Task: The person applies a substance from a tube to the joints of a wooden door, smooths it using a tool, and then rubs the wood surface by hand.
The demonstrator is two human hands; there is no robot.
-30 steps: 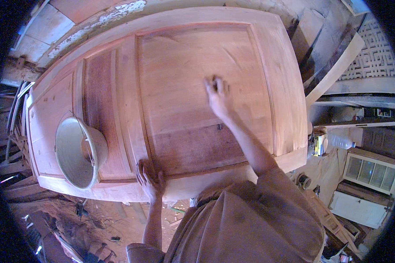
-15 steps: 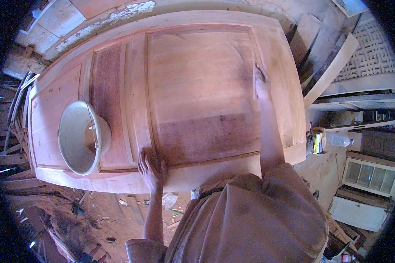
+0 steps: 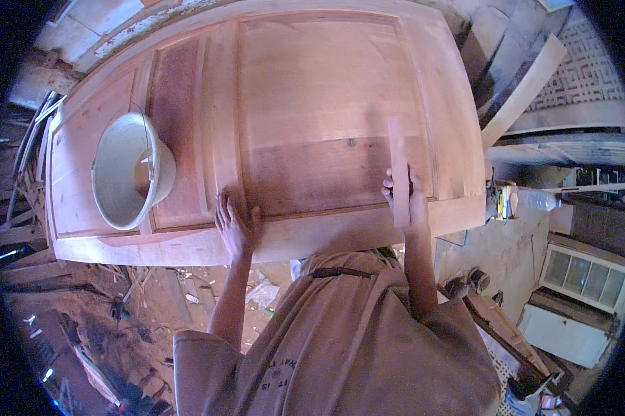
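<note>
A large panelled wooden door lies flat before me, its raised frame bordering recessed panels. On its near edge rests my left hand, open, fingers spread over the frame beside the big panel's corner. My right hand is closed round the lower part of a narrow, flat, reddish-brown strip, which looks like wood. The strip stands out past the fingers, over the near right part of the big panel; whether it touches the wood I cannot tell. Part of the grip is hidden behind it.
A pale bucket with a wire handle stands on the door's left part. Boards lean at the right, near a patterned lattice panel. A clear plastic bottle lies beyond the door's right end. Scraps litter the floor.
My right hand has come from the panel's far right edge toward me, and the strip now shows its broad face. My left hand stays on the near frame. The view has shifted slightly.
</note>
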